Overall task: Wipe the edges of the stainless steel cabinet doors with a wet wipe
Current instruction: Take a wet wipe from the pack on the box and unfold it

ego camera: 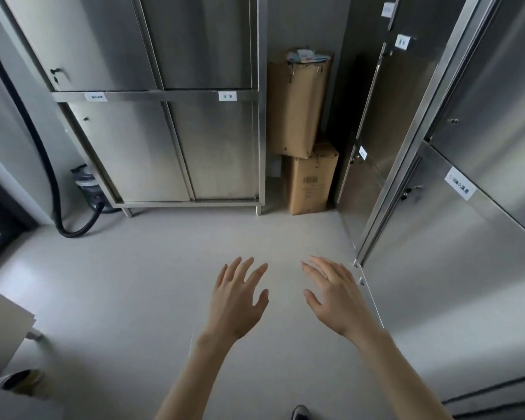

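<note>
A tall stainless steel cabinet (152, 122) with upper and lower sliding doors stands straight ahead. A second steel cabinet (455, 225) with labelled doors runs along the right side. My left hand (240, 298) and my right hand (334, 295) are stretched out side by side over the grey floor, palms down, fingers spread and holding nothing. The right hand is close to the right cabinet's lower corner edge (359, 265). No wet wipe is in view.
Two cardboard boxes (300, 125) are stacked in the corner between the cabinets. A black hose (43, 165) curves down the left wall to a bucket (88, 186). A pale board or box (3, 325) sits at lower left. A shoe tip (300, 413) shows at the bottom.
</note>
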